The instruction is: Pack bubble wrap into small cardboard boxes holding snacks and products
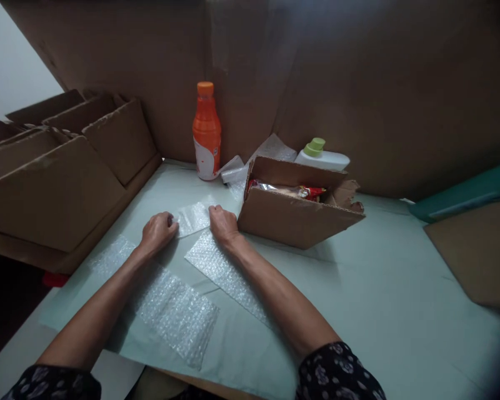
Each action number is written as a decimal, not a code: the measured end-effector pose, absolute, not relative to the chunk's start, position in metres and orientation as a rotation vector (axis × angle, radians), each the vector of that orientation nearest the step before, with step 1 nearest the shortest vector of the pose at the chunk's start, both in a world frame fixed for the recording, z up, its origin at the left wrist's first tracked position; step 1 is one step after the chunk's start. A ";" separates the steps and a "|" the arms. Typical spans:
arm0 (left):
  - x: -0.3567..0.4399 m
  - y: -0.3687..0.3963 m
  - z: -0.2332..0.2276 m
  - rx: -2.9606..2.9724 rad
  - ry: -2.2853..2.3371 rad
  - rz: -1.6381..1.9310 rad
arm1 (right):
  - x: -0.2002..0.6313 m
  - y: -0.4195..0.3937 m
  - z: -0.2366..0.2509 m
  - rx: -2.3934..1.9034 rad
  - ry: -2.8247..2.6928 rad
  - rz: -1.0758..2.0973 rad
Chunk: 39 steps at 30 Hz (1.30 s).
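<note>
My left hand (158, 231) and my right hand (223, 222) each pinch one end of a small bubble-wrapped bundle (193, 218) lying on the pale green table cover (358, 289). Two long strips of bubble wrap lie flat under my forearms, one on the left (175, 311) and one on the right (220, 266). Just right of my right hand stands an open cardboard box (295, 216) with a red and silver snack packet (294, 191) inside.
An orange drink bottle (206, 133) stands upright behind the bundle. A white bottle with a green cap (323, 156) lies behind the box, beside crumpled bubble wrap (250, 164). Folded cardboard boxes (62, 178) are stacked at the left. A cardboard wall (358, 83) closes the back.
</note>
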<state>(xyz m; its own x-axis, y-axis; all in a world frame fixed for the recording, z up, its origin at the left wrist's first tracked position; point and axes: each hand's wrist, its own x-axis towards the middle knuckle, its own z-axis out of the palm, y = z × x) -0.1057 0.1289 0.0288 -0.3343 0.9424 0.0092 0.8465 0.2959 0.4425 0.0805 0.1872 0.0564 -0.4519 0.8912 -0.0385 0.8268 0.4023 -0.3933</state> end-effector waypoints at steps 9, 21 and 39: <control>-0.095 0.098 0.069 1.598 1.792 0.910 | 0.227 0.060 0.100 -1.406 -1.656 1.252; -0.044 0.085 0.041 1.983 1.951 0.158 | 0.305 0.000 0.032 -1.833 -2.005 0.400; 0.015 0.074 0.070 2.080 1.874 0.188 | 0.304 -0.046 0.036 -1.592 -1.732 0.737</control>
